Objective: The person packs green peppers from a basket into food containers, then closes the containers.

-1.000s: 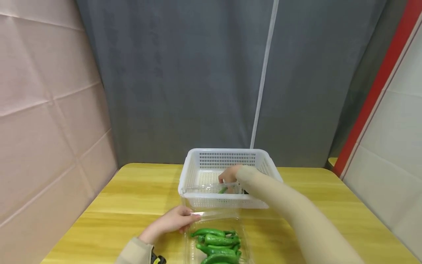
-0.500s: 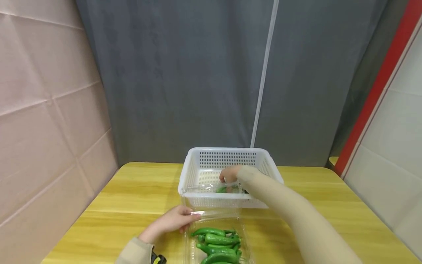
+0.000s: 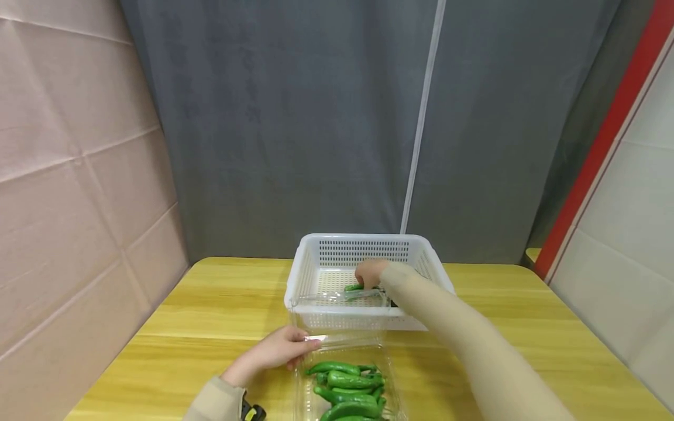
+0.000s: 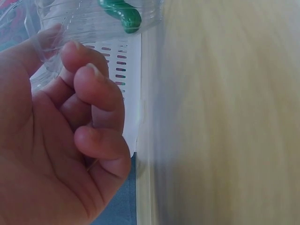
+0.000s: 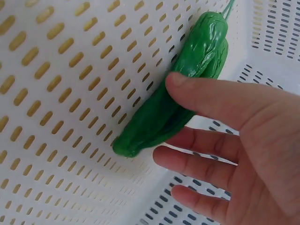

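Observation:
My right hand (image 3: 370, 273) is down inside a white plastic basket (image 3: 363, 238). Between thumb and fingers it pinches a wrinkled green chili pepper (image 5: 157, 110), held close to the slotted basket surface; a second pepper seems to lie against it. My left hand (image 3: 281, 349) grips the edge of a clear plastic clamshell box (image 3: 392, 380) at its hinge side. In the left wrist view its thumb and forefinger meet at the plastic, while the other fingers (image 4: 101, 101) curl loosely. Several green chili peppers (image 3: 350, 407) lie in the box's near half.
The clear lid (image 3: 339, 324) stands raised against the basket's near wall and overlaps its rim. A wooden table (image 3: 231, 316) carries everything. Behind it hangs a grey curtain (image 3: 295, 128). A pale cloth wall (image 3: 79, 234) borders the left side.
My right hand has shifted slightly up and to the right in the basket, and more of the pepper shows beside it. The left hand keeps its place on the box.

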`<action>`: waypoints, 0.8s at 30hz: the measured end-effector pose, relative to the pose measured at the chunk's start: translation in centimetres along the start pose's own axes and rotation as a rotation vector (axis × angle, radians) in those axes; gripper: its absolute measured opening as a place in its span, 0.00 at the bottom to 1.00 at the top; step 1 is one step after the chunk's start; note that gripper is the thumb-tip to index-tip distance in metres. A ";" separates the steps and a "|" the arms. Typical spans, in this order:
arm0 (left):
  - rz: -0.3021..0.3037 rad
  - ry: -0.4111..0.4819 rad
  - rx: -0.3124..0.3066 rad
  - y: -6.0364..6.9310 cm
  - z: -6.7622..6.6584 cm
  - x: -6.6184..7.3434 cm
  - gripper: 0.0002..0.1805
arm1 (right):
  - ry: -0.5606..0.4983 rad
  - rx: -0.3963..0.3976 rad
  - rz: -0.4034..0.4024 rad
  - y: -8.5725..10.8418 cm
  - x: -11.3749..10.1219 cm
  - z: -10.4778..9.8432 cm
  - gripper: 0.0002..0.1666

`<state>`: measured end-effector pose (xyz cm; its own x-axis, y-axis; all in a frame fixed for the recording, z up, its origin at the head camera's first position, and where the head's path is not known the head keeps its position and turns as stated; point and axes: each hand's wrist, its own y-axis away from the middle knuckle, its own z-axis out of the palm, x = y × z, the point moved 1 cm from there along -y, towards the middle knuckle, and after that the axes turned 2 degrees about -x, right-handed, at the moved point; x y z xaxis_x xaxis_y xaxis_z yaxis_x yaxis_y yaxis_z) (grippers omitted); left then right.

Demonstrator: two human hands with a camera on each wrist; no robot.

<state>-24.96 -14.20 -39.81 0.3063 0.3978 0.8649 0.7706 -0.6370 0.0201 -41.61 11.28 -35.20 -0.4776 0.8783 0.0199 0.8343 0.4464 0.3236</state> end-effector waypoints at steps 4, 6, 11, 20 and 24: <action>0.002 -0.006 -0.003 0.1 0.0 0.0 0.23 | -0.030 -0.022 -0.047 0.4 -0.5 -0.3 0.16; 0.003 -0.006 -0.005 0.1 0.0 0.0 0.23 | -0.056 -0.033 -0.070 0.6 -0.8 -0.3 0.20; 0.009 0.001 -0.008 0.1 0.0 -0.1 0.23 | -0.042 -0.039 -0.092 0.5 -1.2 -0.2 0.24; 0.002 -0.023 -0.004 -0.2 -0.1 -0.2 0.23 | 0.004 -0.036 -0.111 0.1 -1.5 -0.2 0.20; 0.006 -0.015 0.007 -0.3 0.1 -0.2 0.23 | -0.002 -0.029 -0.108 -0.1 -1.5 -0.1 0.19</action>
<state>-25.19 -14.08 -40.02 0.3189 0.4039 0.8574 0.7728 -0.6346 0.0115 -40.98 9.92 -35.19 -0.5639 0.8257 -0.0184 0.7695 0.5334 0.3512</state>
